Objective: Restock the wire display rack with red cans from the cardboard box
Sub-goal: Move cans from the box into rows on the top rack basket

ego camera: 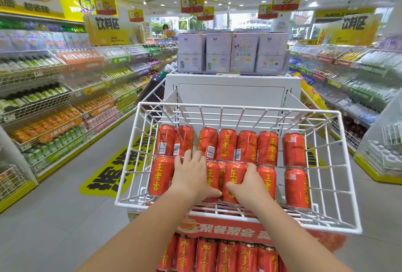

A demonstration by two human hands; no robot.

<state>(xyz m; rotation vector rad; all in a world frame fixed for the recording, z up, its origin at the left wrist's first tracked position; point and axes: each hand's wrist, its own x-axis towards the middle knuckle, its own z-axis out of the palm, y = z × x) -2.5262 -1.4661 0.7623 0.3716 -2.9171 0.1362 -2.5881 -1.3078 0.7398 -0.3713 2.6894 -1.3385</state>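
A white wire display rack (339, 184) tilts toward me and holds two rows of red cans (267, 147) with yellow characters. In the front row my left hand (191, 174) grips a can that it mostly hides, thumb at the can's lower end. Beside it my right hand (250, 182) grips another red can (233, 176), fingers over its right side and thumb across its front. Both cans lie in the rack among the others. No cardboard box is in view.
Below the rack, a lower tier holds more red cans (226, 256) under a red price strip (228, 230). Behind the rack stands a white panel (230, 93) topped with lilac cartons (232, 52). Drink shelves line the left aisle (54, 102) and the right aisle (359, 80).
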